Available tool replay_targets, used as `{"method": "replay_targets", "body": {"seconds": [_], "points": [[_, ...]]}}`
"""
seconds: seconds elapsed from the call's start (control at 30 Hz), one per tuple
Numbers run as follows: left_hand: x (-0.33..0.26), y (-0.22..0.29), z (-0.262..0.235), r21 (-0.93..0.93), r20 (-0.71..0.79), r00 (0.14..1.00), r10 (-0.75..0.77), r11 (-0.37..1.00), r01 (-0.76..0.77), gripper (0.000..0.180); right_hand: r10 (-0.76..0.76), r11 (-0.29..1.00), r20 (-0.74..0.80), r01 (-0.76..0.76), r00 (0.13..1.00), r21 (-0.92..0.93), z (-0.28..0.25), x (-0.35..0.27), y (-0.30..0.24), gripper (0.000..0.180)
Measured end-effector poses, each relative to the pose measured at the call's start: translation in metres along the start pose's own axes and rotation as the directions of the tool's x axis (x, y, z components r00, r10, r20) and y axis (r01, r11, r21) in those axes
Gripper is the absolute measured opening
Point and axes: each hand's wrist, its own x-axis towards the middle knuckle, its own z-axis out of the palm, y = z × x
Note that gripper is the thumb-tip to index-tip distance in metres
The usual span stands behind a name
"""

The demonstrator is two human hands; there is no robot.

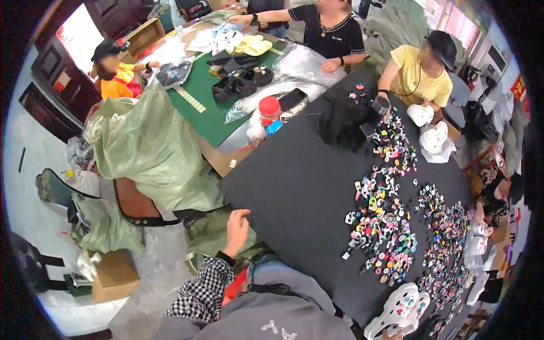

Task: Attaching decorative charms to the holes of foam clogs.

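Observation:
At the left edge of the black table (pixel 294 175), my left hand (pixel 237 231) hovers beside the corner with nothing visible in it; its index finger is stretched out and the other fingers are loosely bent. Low on the right, my right hand (pixel 409 327) grips a pair of white clogs (pixel 398 309), mostly hidden behind them. Small colourful charms sit on the clogs. Spread over the table nearby are a long pile of shoe charms (pixel 382 238) and a second pile of tiny charms (pixel 445 243) farther right.
Across the table, a person in yellow (pixel 419 73) handles white clogs (pixel 435 136) near a black bag (pixel 343 122). Two more people stand around a green mat (pixel 212 116) with black shoes (pixel 241 85). A red-lidded jar (pixel 269 110) stands there. Large green sacks (pixel 150 150) crowd the left.

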Motion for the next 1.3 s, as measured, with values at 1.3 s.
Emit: {"method": "replay_targets", "body": {"seconds": [1.3], "points": [[0.111, -0.027, 0.02, 0.158, 0.095, 0.952, 0.293, 0.939, -0.305, 0.02, -0.89, 0.382, 0.321, 0.142, 0.325, 0.913, -0.106, 0.013, -0.913, 0.032]]}}
